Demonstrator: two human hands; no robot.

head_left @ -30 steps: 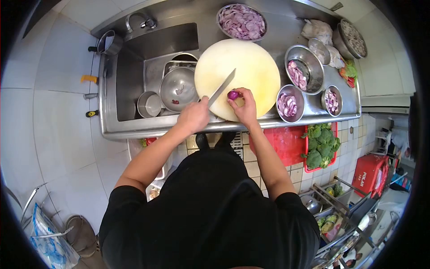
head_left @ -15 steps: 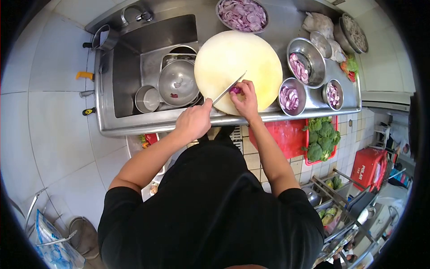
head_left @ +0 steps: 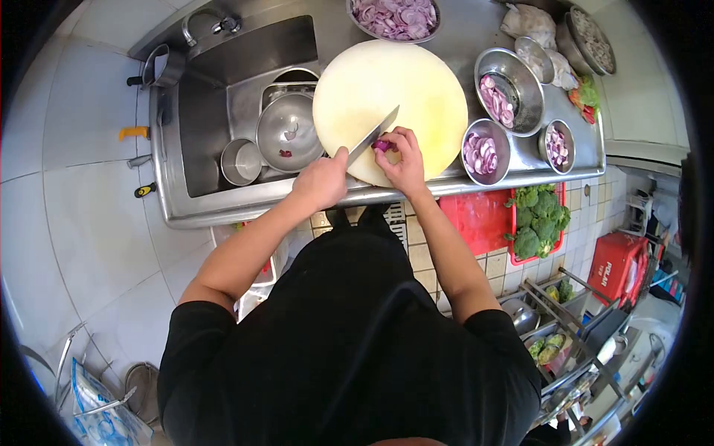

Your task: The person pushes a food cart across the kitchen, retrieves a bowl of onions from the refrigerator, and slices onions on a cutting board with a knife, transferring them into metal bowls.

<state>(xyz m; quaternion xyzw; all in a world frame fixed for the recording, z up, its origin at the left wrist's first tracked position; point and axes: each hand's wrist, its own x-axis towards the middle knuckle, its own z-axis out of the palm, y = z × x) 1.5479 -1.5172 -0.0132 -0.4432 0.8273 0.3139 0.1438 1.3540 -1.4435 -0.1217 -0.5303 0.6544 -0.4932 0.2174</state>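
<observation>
On the round cutting board (head_left: 424, 82) lies a small piece of red onion (head_left: 382, 146), with my right hand (head_left: 404, 160) closed around it, fingertips pressed to it. My left hand (head_left: 323, 181) grips the handle of a kitchen knife (head_left: 374, 134). The blade points away from me across the board, its flat right beside the onion. Sliced onion fills a large bowl (head_left: 396, 39) behind the board. More slices sit in a small bowl (head_left: 506, 160), a wider steel bowl (head_left: 534, 99) and another small bowl (head_left: 568, 136) to the right.
Left of the board is a steel sink (head_left: 204, 119) holding a large round bowl (head_left: 301, 134) and a small pot (head_left: 241, 162). Below the counter edge stand a red crate (head_left: 559, 195) with broccoli (head_left: 537, 221) and a red board (head_left: 472, 223). A metal rack is at the lower right.
The knife has turned so that more of its flat side shows, still beside the onion. The whole view has shifted slightly. Both hands keep their holds.
</observation>
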